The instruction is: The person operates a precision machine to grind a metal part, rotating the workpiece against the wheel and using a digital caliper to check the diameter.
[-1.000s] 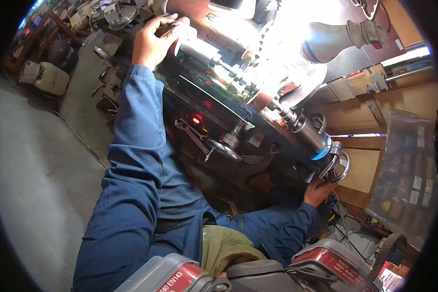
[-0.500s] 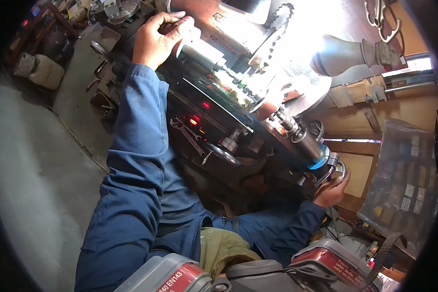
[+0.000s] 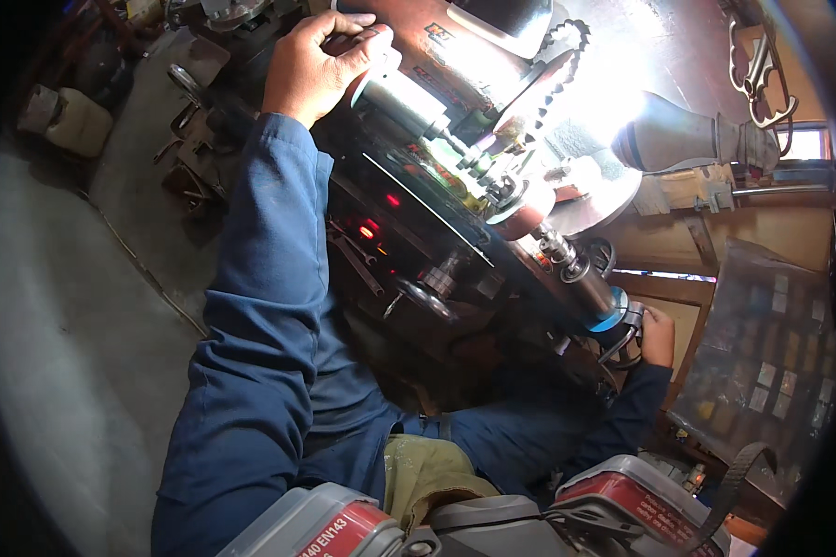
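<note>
My left hand (image 3: 318, 72) is at the outer end of a silver cylinder (image 3: 402, 104) on a metalworking machine. Its fingers curl closed there, and what they pinch is hidden. A thin stepped metal shaft (image 3: 478, 165) runs in line from this cylinder toward a reddish-brown round part (image 3: 527, 210) under strong glare. Further along the same line, a chuck-like metal piece (image 3: 559, 249) joins a dark cylinder (image 3: 590, 286) with a blue ring (image 3: 611, 317). My right hand (image 3: 658, 334) is closed on a curved metal handle (image 3: 633, 318) at that cylinder's end.
A lamp (image 3: 673, 135) glares over the machine from the right. Wrenches (image 3: 355, 260) and a handwheel (image 3: 425, 295) sit below the shaft. Clear plastic sheeting (image 3: 757, 343) hangs at right. A jerrycan (image 3: 79, 123) stands far left. A respirator (image 3: 488, 515) fills the lower edge.
My right hand has shifted up and to the right around the handle, which now lies at a different angle. My left hand keeps its hold; the whole view has drifted slightly.
</note>
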Action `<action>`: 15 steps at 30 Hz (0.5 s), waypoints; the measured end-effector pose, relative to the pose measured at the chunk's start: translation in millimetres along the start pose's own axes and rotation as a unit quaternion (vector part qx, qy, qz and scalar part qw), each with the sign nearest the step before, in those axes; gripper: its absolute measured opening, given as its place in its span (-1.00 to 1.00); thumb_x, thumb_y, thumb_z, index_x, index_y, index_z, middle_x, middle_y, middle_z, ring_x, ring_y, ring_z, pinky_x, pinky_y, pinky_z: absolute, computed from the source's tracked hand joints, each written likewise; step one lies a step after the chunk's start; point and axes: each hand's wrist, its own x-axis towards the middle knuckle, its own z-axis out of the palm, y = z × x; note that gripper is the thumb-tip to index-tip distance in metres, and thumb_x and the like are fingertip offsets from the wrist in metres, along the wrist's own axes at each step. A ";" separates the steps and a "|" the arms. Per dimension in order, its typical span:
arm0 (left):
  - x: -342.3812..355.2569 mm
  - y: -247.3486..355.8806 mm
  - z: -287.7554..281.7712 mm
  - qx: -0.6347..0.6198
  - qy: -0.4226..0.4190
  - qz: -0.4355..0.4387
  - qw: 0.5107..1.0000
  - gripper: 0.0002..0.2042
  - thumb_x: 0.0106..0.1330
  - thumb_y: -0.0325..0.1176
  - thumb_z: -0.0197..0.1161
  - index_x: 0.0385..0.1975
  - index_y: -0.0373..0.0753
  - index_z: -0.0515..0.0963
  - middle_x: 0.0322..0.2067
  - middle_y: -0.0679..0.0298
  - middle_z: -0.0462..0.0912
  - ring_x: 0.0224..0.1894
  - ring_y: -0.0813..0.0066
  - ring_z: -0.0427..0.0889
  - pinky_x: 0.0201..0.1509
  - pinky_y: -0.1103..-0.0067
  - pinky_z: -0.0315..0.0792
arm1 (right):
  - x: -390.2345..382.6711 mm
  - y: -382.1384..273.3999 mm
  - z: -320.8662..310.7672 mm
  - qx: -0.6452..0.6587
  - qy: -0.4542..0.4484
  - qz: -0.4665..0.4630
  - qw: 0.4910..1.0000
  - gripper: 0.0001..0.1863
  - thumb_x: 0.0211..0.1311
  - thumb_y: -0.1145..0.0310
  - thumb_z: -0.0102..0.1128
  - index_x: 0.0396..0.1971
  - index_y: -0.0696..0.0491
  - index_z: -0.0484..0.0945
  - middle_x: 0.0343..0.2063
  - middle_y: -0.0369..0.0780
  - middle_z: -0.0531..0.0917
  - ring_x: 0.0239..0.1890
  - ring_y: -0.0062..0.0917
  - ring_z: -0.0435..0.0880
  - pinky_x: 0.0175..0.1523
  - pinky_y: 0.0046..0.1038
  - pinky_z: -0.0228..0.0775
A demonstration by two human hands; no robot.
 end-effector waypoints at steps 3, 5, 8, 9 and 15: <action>0.6 -1.1 -0.3 0.011 0.000 -0.003 1.000 -0.76 0.17 -0.24 0.42 -0.29 -0.27 0.66 -0.16 0.29 0.72 -0.11 0.57 0.64 0.02 0.59 0.47 | 24.5 8.1 -7.9 -0.032 -0.114 -0.002 0.993 -0.72 0.20 0.39 0.03 -0.25 0.22 0.66 -0.48 -0.08 0.70 -0.44 -0.35 0.67 -0.27 -0.34 0.45; 1.5 -2.5 -0.1 0.015 0.003 -0.003 1.000 -0.76 0.16 -0.26 0.43 -0.29 -0.28 0.65 -0.17 0.29 0.72 -0.13 0.58 0.64 0.01 0.60 0.47 | 42.3 12.8 -7.1 -0.083 -0.161 -0.089 0.979 -0.74 0.18 0.37 0.05 -0.35 0.21 0.67 -0.53 -0.13 0.68 -0.49 -0.43 0.61 -0.32 -0.39 0.41; 5.8 -3.6 2.1 0.025 0.003 0.013 1.000 -0.77 0.16 -0.29 0.43 -0.29 -0.29 0.65 -0.18 0.28 0.72 -0.14 0.59 0.64 0.00 0.61 0.47 | 51.2 14.6 -5.7 -0.111 -0.175 -0.200 0.958 -0.70 0.17 0.30 0.04 -0.46 0.23 0.66 -0.59 -0.21 0.65 -0.53 -0.58 0.52 -0.37 -0.48 0.34; 3.7 -3.1 3.5 -0.010 0.008 0.008 1.000 -0.78 0.16 -0.32 0.43 -0.30 -0.30 0.65 -0.17 0.27 0.72 -0.13 0.60 0.63 0.01 0.61 0.47 | 50.1 12.6 -5.6 -0.112 -0.177 -0.222 0.952 -0.69 0.16 0.29 0.04 -0.47 0.23 0.66 -0.60 -0.22 0.65 -0.54 -0.60 0.51 -0.38 -0.49 0.32; 2.6 1.9 3.9 -0.011 -0.011 -0.003 1.000 -0.80 0.20 -0.35 0.39 -0.26 -0.31 0.64 -0.12 0.26 0.70 -0.11 0.59 0.62 0.03 0.60 0.46 | -4.1 -10.4 6.4 -0.056 0.086 -0.001 0.995 -0.68 0.25 0.26 0.07 -0.25 0.21 0.66 -0.38 -0.01 0.70 -0.28 -0.23 0.70 -0.18 -0.36 0.46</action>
